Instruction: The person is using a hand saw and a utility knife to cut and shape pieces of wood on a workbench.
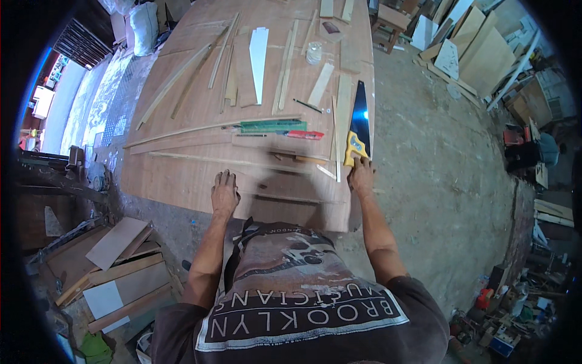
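Note:
A handsaw with a dark blade and yellow handle point(350, 155) lies along the right edge of the large wooden table point(188, 176). My right hand point(362, 176) is at the table's near right edge, its fingertips at the near end of the saw handle and not wrapped round it. On the left, my left hand point(225, 193) rests on the tabletop near its front edge, fingers slightly bent and apart, holding nothing. Ahead of my hands lie a red utility knife point(303, 134), a green ruler-like strip point(273, 126) and a dark pencil-like stick point(308, 106).
Thin wooden strips point(182, 88) and a white tapered board point(258, 64) lie across the table. A clear jar point(313, 53) stands farther back. Stacked boards point(130, 279) are at lower left; sheets and panels point(476, 45) lean at upper right. Clutter point(506, 309) covers the lower right floor.

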`<move>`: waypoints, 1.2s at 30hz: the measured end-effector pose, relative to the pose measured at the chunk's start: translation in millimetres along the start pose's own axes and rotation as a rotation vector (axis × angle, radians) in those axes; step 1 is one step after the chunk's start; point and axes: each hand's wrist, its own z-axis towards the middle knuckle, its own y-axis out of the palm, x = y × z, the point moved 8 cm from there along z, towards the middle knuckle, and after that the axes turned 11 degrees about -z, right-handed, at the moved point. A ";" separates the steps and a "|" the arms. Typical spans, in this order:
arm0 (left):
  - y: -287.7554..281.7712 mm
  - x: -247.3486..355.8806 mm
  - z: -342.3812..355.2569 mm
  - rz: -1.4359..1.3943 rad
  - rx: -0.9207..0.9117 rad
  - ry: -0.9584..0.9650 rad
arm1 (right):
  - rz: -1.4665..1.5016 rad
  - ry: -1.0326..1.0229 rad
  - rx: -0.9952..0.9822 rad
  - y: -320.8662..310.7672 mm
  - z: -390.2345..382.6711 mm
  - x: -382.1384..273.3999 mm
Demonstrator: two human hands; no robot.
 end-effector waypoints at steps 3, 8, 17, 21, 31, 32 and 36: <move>9.2 8.3 -23.0 -0.028 0.012 -0.017 | -0.057 -0.013 -0.057 -3.9 -0.8 -1.3; 32.9 28.1 -41.7 -0.075 -0.011 0.016 | 0.056 -0.070 0.108 -15.7 -12.3 5.1; 69.8 101.5 -22.7 -0.033 -0.112 0.439 | 0.244 0.051 0.131 -5.3 -113.6 9.5; 94.9 100.7 -15.4 0.079 -0.272 0.523 | 0.313 0.141 0.186 -1.2 -174.2 7.2; 75.8 129.3 -6.5 -0.546 -0.387 0.677 | 0.936 0.549 0.091 20.4 -221.1 25.3; 73.7 129.7 -5.9 -0.613 -0.411 0.705 | 1.229 0.608 0.021 21.2 -213.7 11.7; 67.4 145.3 -9.8 -0.736 -0.532 0.670 | 1.871 0.696 0.058 -16.2 -193.1 -31.4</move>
